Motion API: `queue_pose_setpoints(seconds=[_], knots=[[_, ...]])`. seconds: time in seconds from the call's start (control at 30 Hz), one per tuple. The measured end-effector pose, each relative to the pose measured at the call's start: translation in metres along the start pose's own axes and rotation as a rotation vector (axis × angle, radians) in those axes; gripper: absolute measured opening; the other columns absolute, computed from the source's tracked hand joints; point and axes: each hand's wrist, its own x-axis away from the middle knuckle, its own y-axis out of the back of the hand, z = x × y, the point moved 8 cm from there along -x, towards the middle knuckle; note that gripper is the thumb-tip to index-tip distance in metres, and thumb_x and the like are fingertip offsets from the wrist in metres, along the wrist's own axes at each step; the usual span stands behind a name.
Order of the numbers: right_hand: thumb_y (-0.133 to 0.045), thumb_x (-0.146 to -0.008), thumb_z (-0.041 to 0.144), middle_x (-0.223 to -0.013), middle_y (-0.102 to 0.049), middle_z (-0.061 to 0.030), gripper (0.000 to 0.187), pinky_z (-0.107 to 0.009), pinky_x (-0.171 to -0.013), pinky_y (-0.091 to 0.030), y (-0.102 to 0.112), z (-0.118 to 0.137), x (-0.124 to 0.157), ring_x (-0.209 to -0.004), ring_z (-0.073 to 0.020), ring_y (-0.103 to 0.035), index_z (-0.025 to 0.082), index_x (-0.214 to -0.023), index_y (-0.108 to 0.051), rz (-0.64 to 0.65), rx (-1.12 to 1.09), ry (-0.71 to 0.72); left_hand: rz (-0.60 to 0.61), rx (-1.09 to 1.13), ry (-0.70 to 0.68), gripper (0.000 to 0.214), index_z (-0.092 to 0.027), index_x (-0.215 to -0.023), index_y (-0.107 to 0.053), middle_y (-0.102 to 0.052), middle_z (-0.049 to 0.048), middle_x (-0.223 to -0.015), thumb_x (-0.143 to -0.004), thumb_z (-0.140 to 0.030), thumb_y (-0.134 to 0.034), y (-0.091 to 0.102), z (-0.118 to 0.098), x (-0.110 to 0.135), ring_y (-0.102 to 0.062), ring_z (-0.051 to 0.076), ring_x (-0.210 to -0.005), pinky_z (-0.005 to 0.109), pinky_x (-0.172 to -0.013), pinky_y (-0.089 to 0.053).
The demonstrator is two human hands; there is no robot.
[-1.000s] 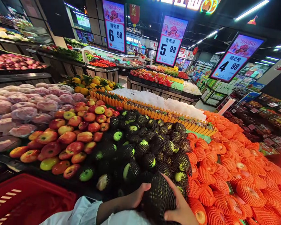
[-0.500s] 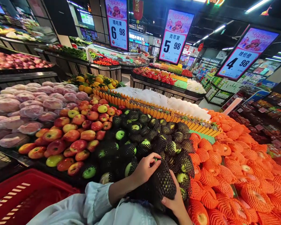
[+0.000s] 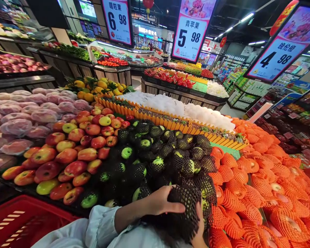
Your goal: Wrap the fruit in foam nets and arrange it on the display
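Between both hands is a green apple in a black foam net (image 3: 187, 203), at the lower middle of the head view; its skin barely shows through the mesh. My left hand (image 3: 163, 201) wraps its near left side, with the thumb lying across the net. My right hand (image 3: 200, 222) cups the apple from the right and below, its fingers partly hidden by the net. Just beyond lies a pile of netted green apples (image 3: 144, 144), some with the green skin peeking out of the mesh.
Red apples (image 3: 74, 148) and film-wrapped fruit (image 3: 28, 117) fill the left of the display. Fruit in orange foam nets (image 3: 248, 193) lies to the right. A red basket (image 3: 28, 220) stands at lower left. Price screens (image 3: 191, 34) hang above.
My left hand has moved from the top of the netted apple to close around its side. The net has turned in my hands. My view has shifted slightly.
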Motion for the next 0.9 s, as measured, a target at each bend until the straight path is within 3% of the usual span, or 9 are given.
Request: queue_pose_setpoints(seconds=[0.07,0.13,0.27,0.4,0.57,0.67,0.73,0.83,0.9], knots=[[-0.049,-0.1,0.051,-0.143,-0.064,-0.008,0.045,-0.047,-0.106,-0.054,0.0,0.011,-0.019,-0.134,-0.0291,-0.06,0.026,-0.135,-0.062,-0.026,-0.128,-0.101,0.071,-0.068,-0.021,0.049,-0.018,-0.097,-0.067,-0.065,0.0012,-0.088,-0.067,-0.053,-0.084,0.002,-0.012,0.001,-0.052,0.015,-0.075,0.028,-0.071,-0.046],[-0.059,-0.094,0.05,-0.136,-0.068,-0.0079,0.038,-0.046,-0.104,-0.055,-0.01,0.026,-0.036,-0.127,-0.0299,-0.064,0.026,-0.121,-0.068,0.037,-0.197,-0.13,0.155,-0.087,-0.006,0.04,-0.018,-0.086,-0.065,-0.062,0.0004,-0.082,-0.065,-0.047,-0.081,0.002,-0.02,0.0,-0.051,0.016,-0.075,0.03,-0.074,-0.046],[-0.047,-0.098,0.058,-0.139,-0.065,-0.0122,0.051,-0.048,-0.107,-0.052,-0.028,0.047,-0.053,-0.128,-0.0306,-0.062,0.023,-0.131,-0.062,0.197,-0.095,-0.015,0.252,-0.054,0.007,0.044,-0.02,-0.091,-0.066,-0.065,0.0015,-0.087,-0.062,-0.05,-0.079,0.014,-0.03,-0.009,-0.054,0.019,-0.078,0.035,-0.079,-0.048],[-0.053,-0.099,0.054,-0.148,-0.053,-0.0143,0.056,-0.054,-0.116,-0.038,-0.008,0.046,-0.05,-0.137,-0.0317,-0.049,0.022,-0.145,-0.047,-0.009,0.171,0.156,-0.033,0.091,0.032,0.063,-0.018,-0.096,-0.068,-0.073,0.0076,-0.097,-0.054,-0.063,-0.081,0.072,-0.028,-0.038,-0.062,0.025,-0.088,0.041,-0.089,-0.049],[-0.067,-0.095,0.035,-0.134,-0.057,-0.0138,0.05,-0.049,-0.107,-0.042,-0.004,0.031,-0.033,-0.125,-0.0286,-0.053,0.021,-0.14,-0.051,-0.112,0.523,0.37,-0.21,0.288,-0.09,0.079,-0.015,-0.115,-0.063,-0.07,0.0212,-0.124,-0.074,-0.08,-0.049,0.151,-0.047,-0.09,-0.065,0.037,-0.115,0.051,-0.096,-0.051],[-0.066,-0.096,0.032,-0.127,-0.061,-0.0133,0.044,-0.048,-0.102,-0.045,-0.014,0.026,-0.027,-0.12,-0.0283,-0.055,0.02,-0.137,-0.054,-0.069,0.601,0.479,-0.595,-0.002,-0.198,0.074,-0.015,-0.132,-0.049,-0.06,0.0228,-0.138,-0.079,-0.065,-0.062,0.214,-0.066,-0.112,-0.061,0.035,-0.124,0.049,-0.101,-0.05],[-0.066,-0.097,0.03,-0.124,-0.063,-0.0132,0.041,-0.048,-0.101,-0.047,-0.018,0.025,-0.027,-0.119,-0.0285,-0.056,0.019,-0.135,-0.055,-0.06,0.619,0.514,-0.796,-0.375,-0.218,0.087,-0.014,-0.146,-0.033,-0.046,0.0231,-0.152,-0.076,-0.042,-0.077,0.238,-0.076,-0.122,-0.048,0.033,-0.139,0.047,-0.115,-0.04],[-0.065,-0.097,0.029,-0.122,-0.064,-0.0135,0.038,-0.048,-0.099,-0.049,-0.021,0.025,-0.03,-0.117,-0.0286,-0.058,0.019,-0.133,-0.056,-0.057,0.624,0.533,-0.858,-1.046,-0.078,0.094,-0.012,-0.151,-0.031,-0.042,0.0234,-0.154,-0.071,-0.019,-0.079,0.245,-0.074,-0.143,-0.038,0.036,-0.144,0.049,-0.12,-0.032],[-0.064,-0.097,0.029,-0.12,-0.066,-0.0137,0.036,-0.049,-0.097,-0.05,-0.021,0.025,-0.031,-0.114,-0.0291,-0.059,0.019,-0.131,-0.057,-0.058,0.626,0.542,-0.785,-1.206,0.013,0.09,-0.014,-0.148,-0.043,-0.049,0.0231,-0.148,-0.065,-0.012,-0.079,0.244,-0.062,-0.155,-0.041,0.04,-0.14,0.052,-0.115,-0.037]])
